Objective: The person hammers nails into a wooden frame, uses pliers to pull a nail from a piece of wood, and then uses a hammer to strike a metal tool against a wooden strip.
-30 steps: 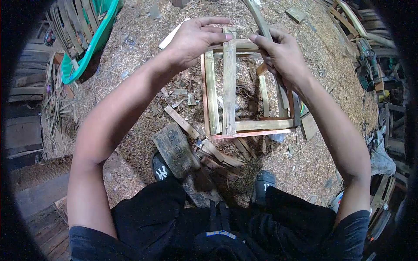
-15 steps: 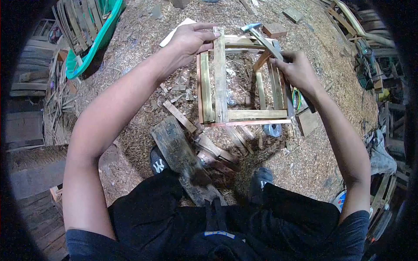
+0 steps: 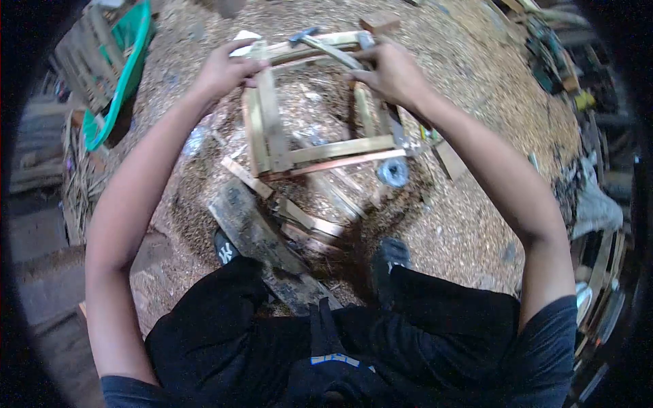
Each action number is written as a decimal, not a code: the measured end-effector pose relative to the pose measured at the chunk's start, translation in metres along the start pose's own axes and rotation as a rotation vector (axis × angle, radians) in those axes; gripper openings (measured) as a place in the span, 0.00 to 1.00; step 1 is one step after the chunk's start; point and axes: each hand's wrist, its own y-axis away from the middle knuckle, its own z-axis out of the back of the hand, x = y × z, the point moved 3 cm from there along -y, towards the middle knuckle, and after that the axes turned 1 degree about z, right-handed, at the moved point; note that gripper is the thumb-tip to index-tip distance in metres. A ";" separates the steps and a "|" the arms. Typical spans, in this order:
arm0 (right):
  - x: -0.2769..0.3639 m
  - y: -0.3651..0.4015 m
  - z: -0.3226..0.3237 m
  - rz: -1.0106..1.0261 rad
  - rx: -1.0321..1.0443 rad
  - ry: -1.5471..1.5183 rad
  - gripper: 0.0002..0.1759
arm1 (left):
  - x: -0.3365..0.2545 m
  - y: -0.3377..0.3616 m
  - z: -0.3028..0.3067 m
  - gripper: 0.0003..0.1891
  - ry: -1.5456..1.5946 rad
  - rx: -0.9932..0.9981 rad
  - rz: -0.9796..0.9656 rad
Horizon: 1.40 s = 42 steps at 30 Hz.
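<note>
Fingers of the left hand (image 3: pixel 228 73) pinch the wooden frame's (image 3: pixel 347 148) upper left; the right hand's (image 3: pixel 398 73) curl round a hammer (image 3: pixel 333 53) at its upper right. Moving it calls for both grips.

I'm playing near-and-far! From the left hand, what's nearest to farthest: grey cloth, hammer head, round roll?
1. Hammer head: right of the left hand, at the wooden frame's far side.
2. Round roll: by the frame's near right corner.
3. Grey cloth: way over right.
</note>
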 end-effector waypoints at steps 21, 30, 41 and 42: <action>-0.239 0.101 -0.096 -0.551 0.076 -0.165 0.16 | 0.005 0.019 -0.004 0.46 0.246 0.112 0.023; -0.261 0.093 -0.133 -0.749 0.147 -0.086 0.27 | 0.002 0.021 -0.006 0.46 0.257 0.086 0.044; -0.239 0.081 -0.025 -0.977 -0.147 -0.925 0.05 | 0.027 0.017 -0.010 0.47 0.302 0.011 -0.104; -0.231 0.081 -0.002 -0.896 -0.157 -0.974 0.07 | 0.038 0.010 -0.010 0.47 0.406 0.047 -0.130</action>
